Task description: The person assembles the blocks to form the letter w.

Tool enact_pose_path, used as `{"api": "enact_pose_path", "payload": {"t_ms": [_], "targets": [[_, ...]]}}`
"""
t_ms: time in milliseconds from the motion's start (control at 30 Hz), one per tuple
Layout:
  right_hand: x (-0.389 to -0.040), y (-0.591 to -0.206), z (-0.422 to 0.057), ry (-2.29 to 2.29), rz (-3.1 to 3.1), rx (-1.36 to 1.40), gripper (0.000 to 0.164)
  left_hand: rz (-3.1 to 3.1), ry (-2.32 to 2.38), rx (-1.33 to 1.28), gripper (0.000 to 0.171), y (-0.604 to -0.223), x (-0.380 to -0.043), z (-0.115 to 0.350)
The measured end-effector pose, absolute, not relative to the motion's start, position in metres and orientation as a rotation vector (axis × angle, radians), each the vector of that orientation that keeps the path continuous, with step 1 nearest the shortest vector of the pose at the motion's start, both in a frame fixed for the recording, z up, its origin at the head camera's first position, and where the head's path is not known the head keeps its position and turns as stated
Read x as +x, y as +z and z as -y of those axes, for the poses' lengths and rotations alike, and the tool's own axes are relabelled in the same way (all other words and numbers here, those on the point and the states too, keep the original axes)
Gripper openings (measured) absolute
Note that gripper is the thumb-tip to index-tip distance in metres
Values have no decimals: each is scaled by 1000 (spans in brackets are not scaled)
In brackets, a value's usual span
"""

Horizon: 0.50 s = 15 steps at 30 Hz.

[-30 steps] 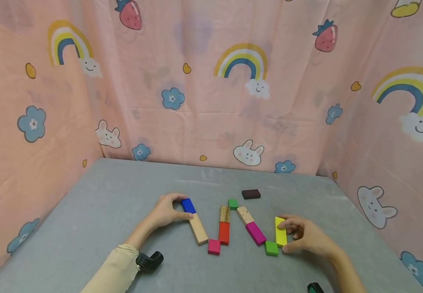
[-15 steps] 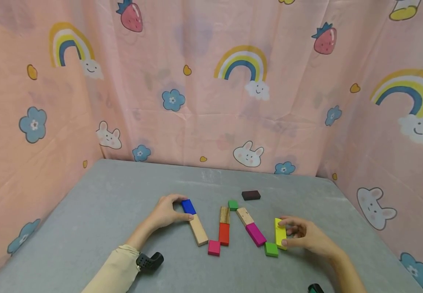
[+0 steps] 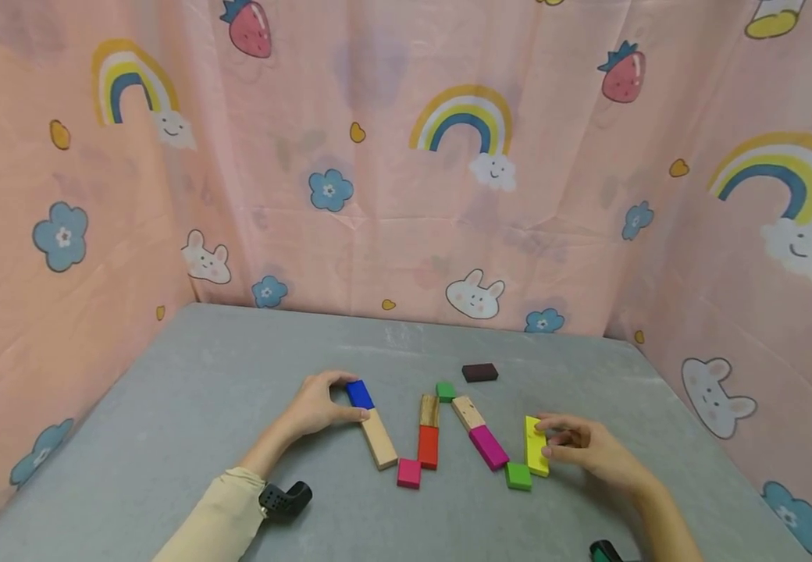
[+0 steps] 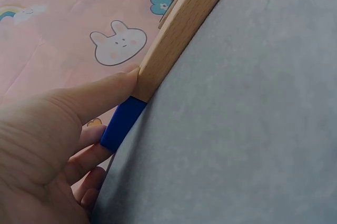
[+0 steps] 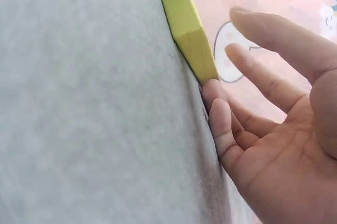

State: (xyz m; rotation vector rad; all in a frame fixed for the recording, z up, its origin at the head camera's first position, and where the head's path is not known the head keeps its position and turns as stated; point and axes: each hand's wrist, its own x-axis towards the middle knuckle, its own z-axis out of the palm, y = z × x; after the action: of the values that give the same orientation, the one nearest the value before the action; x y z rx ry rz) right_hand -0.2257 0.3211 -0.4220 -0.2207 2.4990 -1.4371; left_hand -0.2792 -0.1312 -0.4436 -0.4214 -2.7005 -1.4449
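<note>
My left hand (image 3: 316, 404) lies at the left end of a zigzag row of wooden blocks. Its fingers meet the far end of a blue block (image 3: 360, 394), and its thumb touches where that block joins a plain wooden block (image 4: 181, 32). At the row's right end, a yellow block (image 3: 535, 446) lies flat, its near end against a green block (image 3: 518, 476). Beside it is my right hand (image 3: 589, 449), fingers loosely bent. In the right wrist view, the thumb and index finger are apart from the yellow block (image 5: 189, 32), while other fingertips touch its end.
Between the hands the row runs through pink (image 3: 409, 473), red (image 3: 428, 447), brown-grained (image 3: 429, 410), small green (image 3: 446, 392), speckled (image 3: 467, 412) and magenta (image 3: 488, 447) blocks. Behind them lies a dark brown block (image 3: 479, 372). A patterned pink curtain (image 3: 378, 250) borders the grey table (image 3: 272, 336).
My right thumb has come away from the near end of the yellow block and moved up toward the other fingers. The left hand and the blocks stay as they were.
</note>
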Motion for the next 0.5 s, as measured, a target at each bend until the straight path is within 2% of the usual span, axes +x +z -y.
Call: {"api": "enact_pose_path", "payload": {"t_ms": [267, 500], "targets": [[-226, -398, -296, -1416, -2830, -30, 41, 2701, -1448, -434, 61, -441, -280, 131], [-258, -392, -267, -1316, -2872, -155, 37, 2707, -1443, -437, 61, -442, -278, 131]]}}
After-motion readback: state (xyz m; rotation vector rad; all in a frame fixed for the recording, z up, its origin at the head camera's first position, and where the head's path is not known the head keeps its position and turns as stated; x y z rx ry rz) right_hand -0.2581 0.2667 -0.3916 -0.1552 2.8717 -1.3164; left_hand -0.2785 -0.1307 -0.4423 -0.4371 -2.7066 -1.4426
